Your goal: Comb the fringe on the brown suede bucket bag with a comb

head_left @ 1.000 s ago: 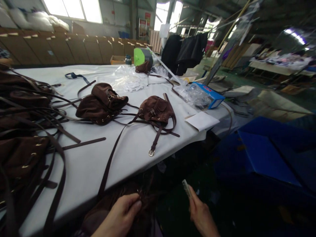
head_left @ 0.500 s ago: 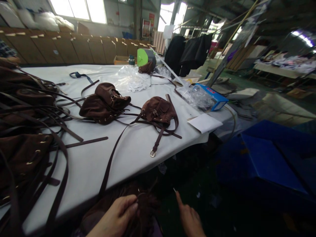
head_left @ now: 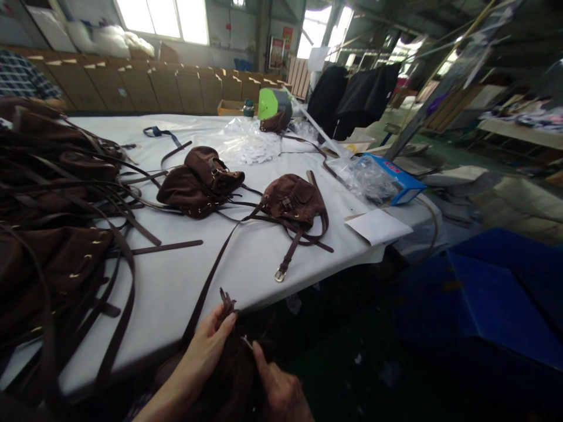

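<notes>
"In the head view, what is the left hand [head_left: 209, 343] doing?"

"It's pinched tight on dark brown fabric [head_left: 235, 375], near and low in the scene, just off the near edge of the white-covered table [head_left: 237, 264]. A ragged tip pokes up above the fingers."

"And the right hand [head_left: 284, 387]?"

"Curled, with the index finger pointing along a slim tool [head_left: 247, 342]. Only its pale tip shows, against the fabric or just beside it; I can't tell which, nor what tool it is."

"What lies on the table?"

"A brown buckle-strap bag [head_left: 290, 199] in the middle, its strap's metal buckle [head_left: 280, 275] towards the near edge. Left of it is a brown drawstring bag [head_left: 187, 190] with metal eyelets, and farther left a heap of brown bags [head_left: 57, 249] with tangled straps."

"To the right?"

"A white sheet [head_left: 380, 227] near the table's right edge, with a blue box [head_left: 396, 171] and clear plastic beyond it. A large blue container [head_left: 510, 299] stands off the table."

"Anyone else?"

"At far left, a person's checked sleeve [head_left: 24, 76] behind the heap."
</notes>
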`<state>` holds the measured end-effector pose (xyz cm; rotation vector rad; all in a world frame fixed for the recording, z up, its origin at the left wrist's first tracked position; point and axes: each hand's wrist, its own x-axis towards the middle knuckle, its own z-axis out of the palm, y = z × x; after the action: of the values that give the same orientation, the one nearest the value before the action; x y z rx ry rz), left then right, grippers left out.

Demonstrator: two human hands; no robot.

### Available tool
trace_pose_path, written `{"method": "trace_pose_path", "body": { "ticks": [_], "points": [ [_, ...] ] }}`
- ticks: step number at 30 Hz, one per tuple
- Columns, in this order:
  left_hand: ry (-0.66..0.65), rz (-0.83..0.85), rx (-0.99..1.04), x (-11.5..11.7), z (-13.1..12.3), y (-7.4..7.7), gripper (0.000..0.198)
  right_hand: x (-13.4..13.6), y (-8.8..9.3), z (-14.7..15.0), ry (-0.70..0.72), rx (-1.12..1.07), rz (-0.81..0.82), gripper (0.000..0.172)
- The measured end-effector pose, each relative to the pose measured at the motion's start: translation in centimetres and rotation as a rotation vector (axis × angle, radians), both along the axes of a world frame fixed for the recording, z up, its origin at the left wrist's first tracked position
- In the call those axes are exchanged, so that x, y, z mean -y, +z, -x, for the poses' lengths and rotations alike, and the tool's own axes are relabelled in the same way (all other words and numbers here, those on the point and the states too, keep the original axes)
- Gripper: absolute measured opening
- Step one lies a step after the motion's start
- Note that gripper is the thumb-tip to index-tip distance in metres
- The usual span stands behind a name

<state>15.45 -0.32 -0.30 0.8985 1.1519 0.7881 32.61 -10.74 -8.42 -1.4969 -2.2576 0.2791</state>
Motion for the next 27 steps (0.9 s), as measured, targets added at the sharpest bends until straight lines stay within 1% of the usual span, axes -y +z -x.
{"method": "trace_pose_path", "body": {
  "ticks": [2,4,5,7,9,12,13,15,17,18,19,21,22,23,24,25,26,27],
  "points": [
    [0.021,0.026,0.049,0.4,0.0,-0.5,0.067,-0.5,-1.4,-0.5,-0.144,0.198,0.029,0.083],
    [0.0,0.042,0.057,0.8,-0.1,-0.8,0.067,-0.8,-2.3,-1.5,-0.277,0.372,0.074,0.088],
    [-0.027,0.039,0.044,1.0,-0.3,-0.9,0.066,-1.0,-2.4,-2.0,-0.324,0.431,0.085,0.089],
    [-0.114,-0.001,0.005,1.2,-0.6,-0.7,0.062,-1.4,-2.1,-3.0,-0.376,0.487,0.077,0.089],
    [-0.256,-0.072,-0.065,1.1,-0.8,-0.1,0.059,-2.0,-1.1,-3.8,-0.403,0.468,0.036,0.088],
    [-0.55,-0.155,-0.255,0.1,-1.2,1.1,0.054,-3.1,1.4,-4.5,-0.362,0.368,-0.07,0.079],
    [-0.657,-0.171,-0.336,-0.4,-1.4,1.4,0.049,-3.5,2.3,-4.5,-0.332,0.332,-0.11,0.075],
    [-0.834,-0.191,-0.47,-1.4,-2.1,1.7,0.033,-4.0,3.5,-4.4,-0.273,0.269,-0.173,0.068],
    [-0.938,-0.184,-0.533,-2.1,-2.8,1.6,0.016,-4.0,3.6,-4.5,-0.243,0.227,-0.166,0.066],
    [-0.957,-0.169,-0.533,-2.2,-3.1,1.3,0.013,-3.8,3.2,-4.7,-0.255,0.215,-0.114,0.067],
    [-0.961,-0.143,-0.518,-2.2,-3.4,1.0,0.011,-3.5,2.5,-5.0,-0.301,0.2,-0.033,0.068],
    [-0.942,-0.07,-0.481,-1.9,-3.5,0.1,0.011,-2.7,0.7,-6.2,-0.482,0.078,0.244,0.067],
    [-0.923,-0.028,-0.474,-1.6,-3.4,-0.4,0.012,-2.3,-0.2,-7.0,-0.579,-0.013,0.403,0.063],
    [-0.901,0.014,-0.472,-1.3,-3.3,-0.9,0.015,-1.8,-0.8,-7.7,-0.669,-0.124,0.545,0.058],
    [-0.884,0.055,-0.471,-1.0,-3.1,-1.4,0.017,-1.4,-1.0,-8.3,-0.747,-0.243,0.64,0.054],
    [-0.871,0.089,-0.469,-0.8,-3.0,-1.9,0.018,-1.0,-0.9,-8.8,-0.803,-0.355,0.678,0.054],
    [-0.863,0.116,-0.464,-0.6,-2.9,-2.3,0.019,-0.7,-0.4,-9.0,-0.835,-0.446,0.657,0.056],
    [-0.859,0.136,-0.455,-0.5,-2.9,-2.7,0.019,-0.4,0.4,-8.9,-0.847,-0.513,0.589,0.059]
  ]
}}
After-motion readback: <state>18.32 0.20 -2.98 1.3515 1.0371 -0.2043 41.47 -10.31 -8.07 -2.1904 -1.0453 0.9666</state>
